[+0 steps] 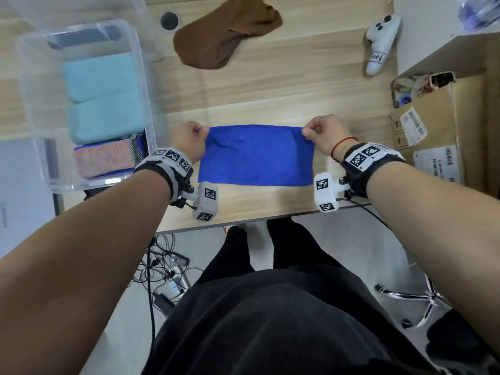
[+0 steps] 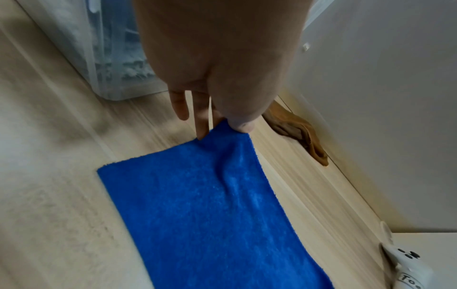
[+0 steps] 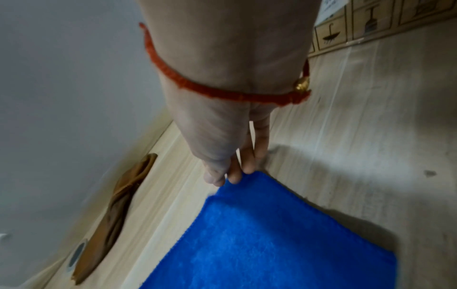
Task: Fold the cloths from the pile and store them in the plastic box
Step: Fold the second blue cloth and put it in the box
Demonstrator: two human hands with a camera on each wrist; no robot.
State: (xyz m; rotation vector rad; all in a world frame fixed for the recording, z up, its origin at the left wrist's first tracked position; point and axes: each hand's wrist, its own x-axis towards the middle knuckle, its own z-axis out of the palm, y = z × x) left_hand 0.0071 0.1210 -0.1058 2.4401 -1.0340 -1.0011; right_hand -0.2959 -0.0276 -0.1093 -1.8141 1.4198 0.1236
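Note:
A blue cloth (image 1: 257,155) lies spread as a wide rectangle near the front edge of the wooden table (image 1: 284,87). My left hand (image 1: 193,139) pinches its far left corner, where the blue cloth (image 2: 210,205) meets thumb and fingers of the left hand (image 2: 222,125). My right hand (image 1: 322,133) pinches the far right corner; the right hand (image 3: 227,176) sits at the tip of the blue cloth (image 3: 272,244). A brown cloth (image 1: 224,33) lies crumpled at the back. The clear plastic box (image 1: 146,85) on the left holds folded light blue cloths (image 1: 102,96) and a pink one (image 1: 105,159).
A white game controller (image 1: 381,41) lies at the back right of the table. Cardboard boxes (image 1: 443,136) stand along the right edge. A round cable hole (image 1: 169,20) is behind the box. Cables and a chair base lie on the floor below.

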